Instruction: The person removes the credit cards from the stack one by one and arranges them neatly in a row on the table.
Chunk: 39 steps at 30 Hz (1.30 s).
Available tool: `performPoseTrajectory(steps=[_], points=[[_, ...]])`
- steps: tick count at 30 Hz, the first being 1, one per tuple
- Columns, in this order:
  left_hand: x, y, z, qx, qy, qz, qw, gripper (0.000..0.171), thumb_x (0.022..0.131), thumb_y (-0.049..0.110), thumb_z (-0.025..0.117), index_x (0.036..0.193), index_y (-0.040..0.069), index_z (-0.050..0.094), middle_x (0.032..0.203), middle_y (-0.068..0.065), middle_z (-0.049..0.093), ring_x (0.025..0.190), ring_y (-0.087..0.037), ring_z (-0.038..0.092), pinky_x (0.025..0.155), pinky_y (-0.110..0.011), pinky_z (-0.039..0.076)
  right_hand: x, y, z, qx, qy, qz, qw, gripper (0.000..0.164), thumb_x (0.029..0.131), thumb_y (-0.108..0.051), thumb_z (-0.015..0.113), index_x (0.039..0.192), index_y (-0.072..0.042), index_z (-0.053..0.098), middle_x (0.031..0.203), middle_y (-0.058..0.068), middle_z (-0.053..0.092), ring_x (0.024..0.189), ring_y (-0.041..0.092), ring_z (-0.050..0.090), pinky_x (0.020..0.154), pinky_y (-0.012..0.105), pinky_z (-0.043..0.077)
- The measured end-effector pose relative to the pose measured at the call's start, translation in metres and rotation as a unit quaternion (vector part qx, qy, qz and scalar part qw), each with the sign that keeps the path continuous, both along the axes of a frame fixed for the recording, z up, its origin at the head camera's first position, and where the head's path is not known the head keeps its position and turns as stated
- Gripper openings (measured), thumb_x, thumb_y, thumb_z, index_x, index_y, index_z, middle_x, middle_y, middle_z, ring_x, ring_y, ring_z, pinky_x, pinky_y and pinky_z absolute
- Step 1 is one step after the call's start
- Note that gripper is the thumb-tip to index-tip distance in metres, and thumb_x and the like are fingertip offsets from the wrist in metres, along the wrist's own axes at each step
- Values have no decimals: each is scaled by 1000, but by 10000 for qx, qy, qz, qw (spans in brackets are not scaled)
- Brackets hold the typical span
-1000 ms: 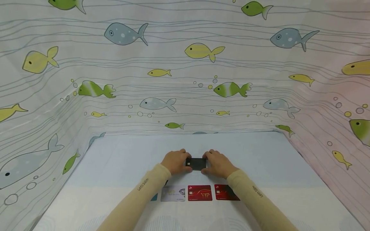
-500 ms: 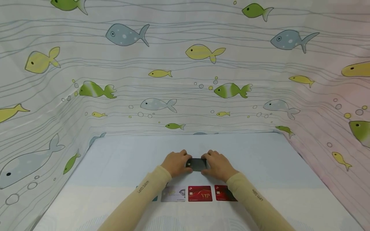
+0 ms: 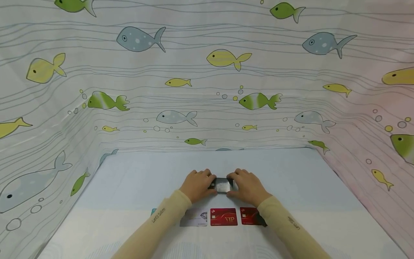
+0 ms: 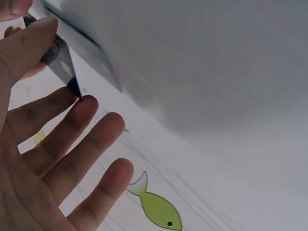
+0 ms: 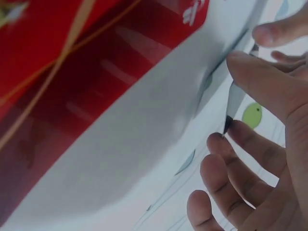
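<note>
Fish-printed cloth (image 3: 139, 81) rose well beyond both my hands and ran up on either side of them. Beneath the hands spread the pale bench (image 3: 142, 176), and behind them, toward my body, came my left sleeve (image 3: 155, 223) and right sleeve (image 3: 288, 226).

My left hand (image 3: 197, 186) and right hand (image 3: 248, 186) faced each other, neither nearer than the other to what lay between. Each was partly closed in a pinch, thumb on the body side and foremost fingers on the far side, the remaining fingers loosely spread.

On my side of the hands lay a row of cards. A red VIP card (image 3: 224, 217) sat just short of the gap between them; a silver card (image 3: 196, 218) lay on the left hand's side, partly under that sleeve, with a corner of a teal card (image 3: 153, 211) past it. A dark red card (image 3: 249, 216) ran under the right sleeve.

Between my hands was the dark card (image 3: 222, 185), held at both short ends, its long axis running straight from one hand to the other. By its glare and the wrist views it seemed tipped up from the bench; how far, I couldn't tell. Its chip (image 3: 212, 185) sat close against my left fingertips.
</note>
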State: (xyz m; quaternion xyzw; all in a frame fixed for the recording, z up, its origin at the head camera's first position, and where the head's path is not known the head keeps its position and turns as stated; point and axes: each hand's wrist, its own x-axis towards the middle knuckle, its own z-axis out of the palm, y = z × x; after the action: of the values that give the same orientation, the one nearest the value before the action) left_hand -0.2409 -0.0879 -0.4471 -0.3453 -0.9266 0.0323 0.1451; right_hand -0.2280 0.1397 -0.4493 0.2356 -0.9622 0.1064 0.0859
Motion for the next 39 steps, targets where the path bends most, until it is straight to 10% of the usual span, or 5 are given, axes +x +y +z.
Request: performPoseTrajectory(steps=[20,39], points=[[29,17,16,281,-606,-251,9974,61,85,59,74,129,17,68,112,1,64,95,-13,63,82,-31,53,19,44,8,-428,-502,281,9974,55,74,-47,89,121,-25,70,118,-7,62,109,16,62,96,43,52],[48,70,8,873,-1015,-730,9883,54,86,63,71,126,25,69,109,7,62,91,-7,61,85,-30,50,55,117,16,-688,-1126,345,9907,52,79,-53,83,123,-30,68,118,-15,58,93,9,59,75,32,53]])
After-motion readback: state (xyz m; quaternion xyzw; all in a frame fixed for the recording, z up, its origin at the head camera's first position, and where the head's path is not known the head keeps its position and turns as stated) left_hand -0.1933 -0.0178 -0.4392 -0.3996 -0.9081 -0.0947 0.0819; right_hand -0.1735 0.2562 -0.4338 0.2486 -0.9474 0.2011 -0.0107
